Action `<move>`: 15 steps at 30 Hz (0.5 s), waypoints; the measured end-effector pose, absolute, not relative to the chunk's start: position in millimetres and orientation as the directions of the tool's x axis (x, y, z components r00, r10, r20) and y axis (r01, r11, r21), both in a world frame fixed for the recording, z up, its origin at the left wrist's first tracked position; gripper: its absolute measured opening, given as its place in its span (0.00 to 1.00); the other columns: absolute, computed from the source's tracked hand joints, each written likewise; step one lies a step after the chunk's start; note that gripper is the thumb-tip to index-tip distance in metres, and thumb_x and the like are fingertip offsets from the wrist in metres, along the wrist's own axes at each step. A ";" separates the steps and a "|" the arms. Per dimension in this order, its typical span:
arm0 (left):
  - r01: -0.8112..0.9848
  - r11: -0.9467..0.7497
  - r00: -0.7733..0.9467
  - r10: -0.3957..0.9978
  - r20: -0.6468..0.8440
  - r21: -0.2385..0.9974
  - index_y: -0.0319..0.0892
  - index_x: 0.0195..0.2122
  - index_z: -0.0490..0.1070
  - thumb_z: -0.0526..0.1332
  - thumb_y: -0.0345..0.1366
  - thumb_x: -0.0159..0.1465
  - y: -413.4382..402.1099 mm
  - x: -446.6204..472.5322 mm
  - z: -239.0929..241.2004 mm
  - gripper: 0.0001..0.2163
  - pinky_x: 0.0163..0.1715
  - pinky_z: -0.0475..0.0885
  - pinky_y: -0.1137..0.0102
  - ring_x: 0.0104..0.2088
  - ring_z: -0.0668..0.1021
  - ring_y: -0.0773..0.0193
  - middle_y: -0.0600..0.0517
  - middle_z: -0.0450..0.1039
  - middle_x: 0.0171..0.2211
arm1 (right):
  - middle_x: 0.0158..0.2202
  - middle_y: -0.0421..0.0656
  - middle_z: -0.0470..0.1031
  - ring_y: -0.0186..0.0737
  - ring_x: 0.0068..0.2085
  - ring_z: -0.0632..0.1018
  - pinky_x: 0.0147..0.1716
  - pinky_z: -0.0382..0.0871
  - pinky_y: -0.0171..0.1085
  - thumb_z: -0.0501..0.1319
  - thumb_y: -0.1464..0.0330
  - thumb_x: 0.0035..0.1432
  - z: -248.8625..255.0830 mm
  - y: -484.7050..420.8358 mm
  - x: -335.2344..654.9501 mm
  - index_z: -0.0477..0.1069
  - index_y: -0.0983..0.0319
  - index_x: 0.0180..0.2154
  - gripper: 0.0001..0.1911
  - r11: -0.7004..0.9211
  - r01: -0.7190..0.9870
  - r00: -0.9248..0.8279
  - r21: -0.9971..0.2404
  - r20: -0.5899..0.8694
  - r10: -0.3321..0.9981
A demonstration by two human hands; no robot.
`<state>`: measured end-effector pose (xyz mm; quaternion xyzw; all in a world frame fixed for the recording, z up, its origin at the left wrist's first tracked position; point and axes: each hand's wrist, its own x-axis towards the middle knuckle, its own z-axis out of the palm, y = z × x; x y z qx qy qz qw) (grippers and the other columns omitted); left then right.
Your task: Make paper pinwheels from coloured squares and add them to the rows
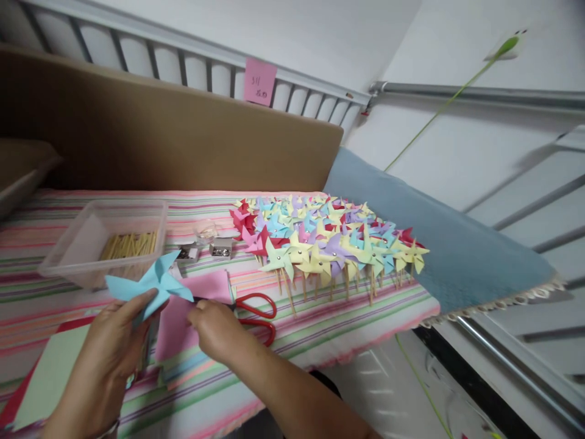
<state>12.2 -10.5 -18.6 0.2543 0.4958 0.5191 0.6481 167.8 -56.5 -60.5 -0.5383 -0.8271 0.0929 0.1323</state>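
My left hand [109, 341] is closed on a light blue paper pinwheel [148, 283], holding it up above the striped cloth. My right hand [214, 329] is closed in a pinch just right of the pinwheel, over pink paper [208, 286]; what its fingers hold is too small to make out. Red-handled scissors [256, 314] lie right beside my right hand.
A clear plastic tub [91, 238] holds wooden sticks [130, 244]. Small boxes of pins [219, 247] sit near it. A big pile of finished coloured pinwheels [329, 238] lies on the striped cloth [320, 323]. Green and red paper sheets [50, 372] lie left; a blue pillow [439, 244] right.
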 end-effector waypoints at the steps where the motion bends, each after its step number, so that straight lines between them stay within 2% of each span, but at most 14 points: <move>1: -0.449 0.328 -0.026 0.925 -0.380 0.831 0.40 0.26 0.74 0.70 0.28 0.44 -10.7 12.2 -17.9 0.08 0.27 0.75 0.76 0.24 0.76 0.68 0.54 0.77 0.25 | 0.34 0.46 0.76 0.42 0.35 0.76 0.32 0.66 0.34 0.56 0.77 0.51 -61.6 -56.0 167.8 0.74 0.63 0.38 0.13 0.403 0.863 -0.385 -0.305 0.120 0.915; 4: -0.518 0.286 -0.069 0.926 -0.372 0.806 0.38 0.22 0.73 0.69 0.26 0.41 -14.3 13.4 -11.2 0.08 0.27 0.76 0.75 0.23 0.76 0.67 0.54 0.76 0.23 | 0.37 0.46 0.76 0.41 0.36 0.76 0.34 0.67 0.34 0.55 0.78 0.53 -62.8 -56.0 168.7 0.74 0.62 0.41 0.15 0.385 0.844 -0.370 -0.375 0.114 0.922; 10: -0.529 0.190 -0.131 0.945 -0.301 0.827 0.40 0.20 0.73 0.70 0.26 0.39 -17.3 9.3 0.2 0.08 0.26 0.75 0.74 0.23 0.75 0.68 0.56 0.76 0.22 | 0.40 0.45 0.76 0.36 0.39 0.77 0.40 0.67 0.32 0.57 0.79 0.57 -50.0 -55.7 180.0 0.76 0.63 0.40 0.12 0.244 0.730 -0.275 -0.638 0.052 0.960; 15: -0.511 0.150 -0.158 0.951 -0.264 0.847 0.40 0.19 0.72 0.70 0.28 0.39 -17.1 1.3 1.1 0.08 0.27 0.75 0.72 0.24 0.75 0.67 0.55 0.75 0.21 | 0.38 0.44 0.77 0.37 0.39 0.77 0.41 0.68 0.34 0.58 0.78 0.58 -39.3 -55.0 188.4 0.77 0.62 0.37 0.11 0.147 0.774 -0.172 -0.616 0.020 0.985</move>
